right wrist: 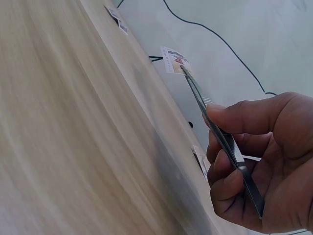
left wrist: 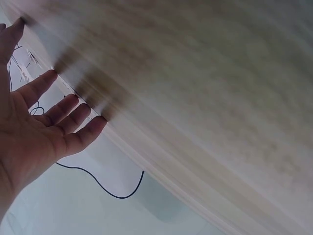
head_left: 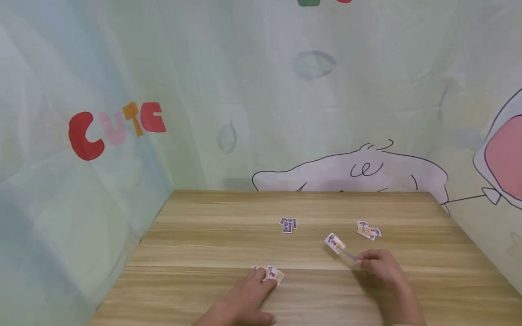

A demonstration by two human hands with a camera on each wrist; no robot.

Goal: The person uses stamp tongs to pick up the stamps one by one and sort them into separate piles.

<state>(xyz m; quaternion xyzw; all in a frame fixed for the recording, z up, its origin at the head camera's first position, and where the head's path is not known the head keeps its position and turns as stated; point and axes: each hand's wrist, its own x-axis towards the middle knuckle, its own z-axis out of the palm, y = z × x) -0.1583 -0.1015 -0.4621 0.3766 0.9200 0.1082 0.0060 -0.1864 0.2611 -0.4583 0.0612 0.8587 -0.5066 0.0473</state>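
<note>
Between the thumb and fingers of my right hand [head_left: 382, 268] is a pair of metal tweezers [right wrist: 226, 142]. Their tips pinch a small stamp [head_left: 333, 242] with a perforated-looking edge, which hangs above the table in the right wrist view. My left hand [head_left: 246, 296] rests with spread, slightly bent fingers on the table. Its fingertips touch a few light stamps [head_left: 277, 274] lying in front of it, partly covering them. In the left wrist view the left palm [left wrist: 36, 142] shows with nothing in it.
A small group of dark blue stamps [head_left: 287, 227] lies farther back near the middle. Several overlapping light stamps [head_left: 366, 231] lie at the right, beyond the right hand. The wood-grain table [head_left: 195, 249] meets a printed cloth backdrop [head_left: 228, 90] at its back and sides.
</note>
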